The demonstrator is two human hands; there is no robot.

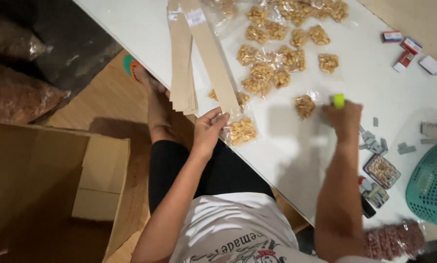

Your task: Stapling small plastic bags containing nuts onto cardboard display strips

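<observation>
My left hand point(209, 129) pinches the near end of a long brown cardboard strip point(211, 58), where the top of a small clear bag of peanuts point(241, 131) meets it at the white table's point(296, 156) near edge. My right hand point(344, 120) is blurred and closed around a small tool with a yellow-green end point(339, 101); what kind of tool it is I cannot make out. It hovers just right of another small peanut bag point(304, 105).
A stack of cardboard strips point(181, 68) and several filled peanut bags point(272, 53) lie further back. Small red-and-white boxes point(404, 51), grey staple strips point(374, 141), a tin point(381, 171) and a teal basket point(433, 187) sit right. An open cardboard box point(48, 190) stands on the floor left.
</observation>
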